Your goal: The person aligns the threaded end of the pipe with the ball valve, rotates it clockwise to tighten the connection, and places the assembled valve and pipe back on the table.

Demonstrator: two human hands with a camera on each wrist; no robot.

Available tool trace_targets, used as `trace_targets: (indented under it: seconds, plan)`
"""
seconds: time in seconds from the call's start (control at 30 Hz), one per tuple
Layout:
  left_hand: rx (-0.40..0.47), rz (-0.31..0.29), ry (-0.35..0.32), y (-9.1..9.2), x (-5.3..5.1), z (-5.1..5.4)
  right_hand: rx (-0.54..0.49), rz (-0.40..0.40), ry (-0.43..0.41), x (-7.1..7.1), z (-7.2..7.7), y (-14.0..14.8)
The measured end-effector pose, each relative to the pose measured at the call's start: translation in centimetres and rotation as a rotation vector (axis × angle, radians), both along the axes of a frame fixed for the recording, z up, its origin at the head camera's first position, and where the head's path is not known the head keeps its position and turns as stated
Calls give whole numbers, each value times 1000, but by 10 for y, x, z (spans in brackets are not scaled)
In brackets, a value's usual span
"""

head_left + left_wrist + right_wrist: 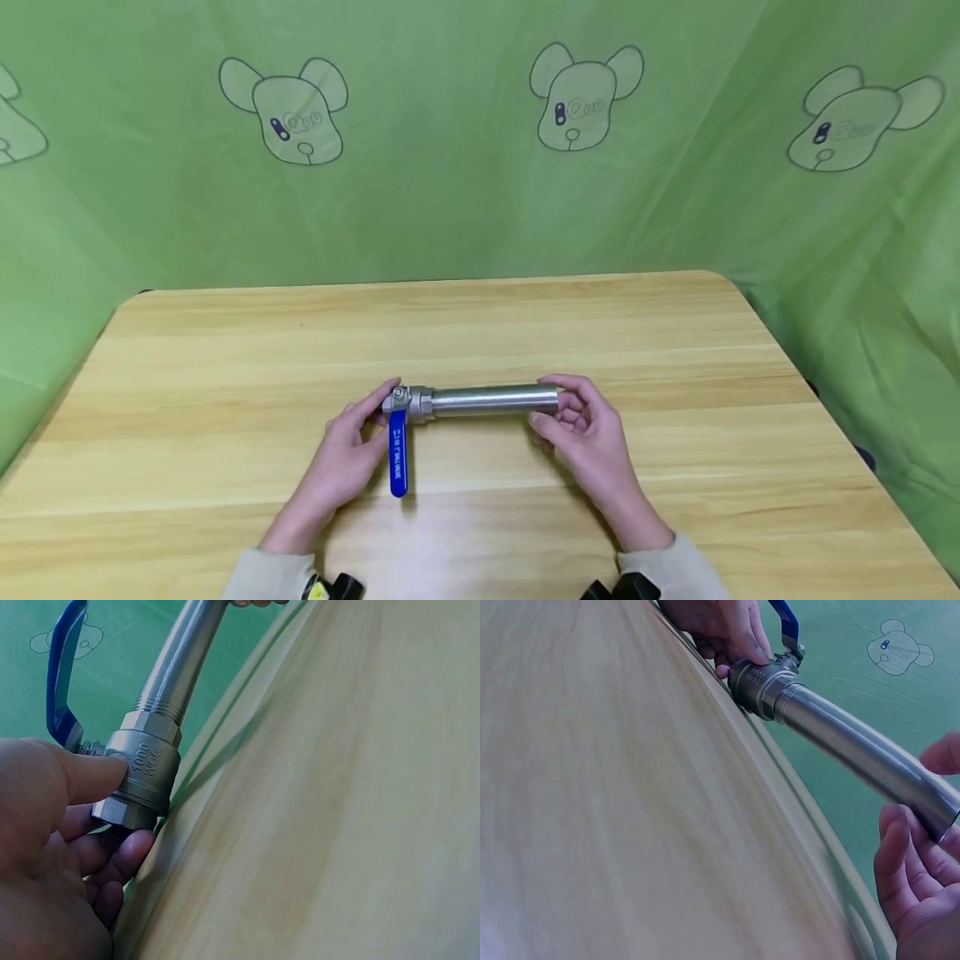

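Observation:
A metal ball valve [417, 403] sits on the left end of a shiny steel pipe [491, 401]; a few threads of the pipe show beside the valve's hex collar in both wrist views. The valve's blue lever handle [398, 457] points toward the person in the head view. My left hand [348, 448] grips the valve body, thumb on its side, fingers around the hex end [126, 814]. Thumb and fingers of my right hand [592, 437] pinch the pipe's free right end. The pipe lies level across the view, close to the tabletop; whether it touches, I cannot tell.
A wooden table [225, 358] with rounded far corners lies under both hands. Behind and beside it hangs a green curtain [442, 183] printed with bear-like heads. Black devices [633, 587] are worn at both wrists, over light sleeves [678, 571].

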State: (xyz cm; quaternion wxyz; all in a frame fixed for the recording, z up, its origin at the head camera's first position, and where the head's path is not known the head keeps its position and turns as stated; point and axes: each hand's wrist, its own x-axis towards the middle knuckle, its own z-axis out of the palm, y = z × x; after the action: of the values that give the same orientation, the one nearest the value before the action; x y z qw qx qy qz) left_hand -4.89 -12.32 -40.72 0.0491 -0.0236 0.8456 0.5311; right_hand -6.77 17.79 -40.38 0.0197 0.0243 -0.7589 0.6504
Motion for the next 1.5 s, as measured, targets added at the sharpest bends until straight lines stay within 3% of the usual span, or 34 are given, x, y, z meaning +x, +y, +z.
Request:
trace_targets:
  seconds: [0.27, 0.6, 1.07, 1.37, 1.5]
  plan:
    - [31, 2, -32, 1, -5, 0, -35, 18, 34, 2, 1, 2]
    - [59, 10, -46, -2, -5, -1, -48, 41, 13, -1, -1, 1]
    - [54, 23, -28, -1, -4, -2, -29, -40, -156, -2, 4, -1]
    - [56, 22, -30, -2, -5, -1, -80, 32, -97, -1, 3, 1]
    - [56, 19, -35, -2, -5, 0, -59, 9, -111, -1, 3, 1]
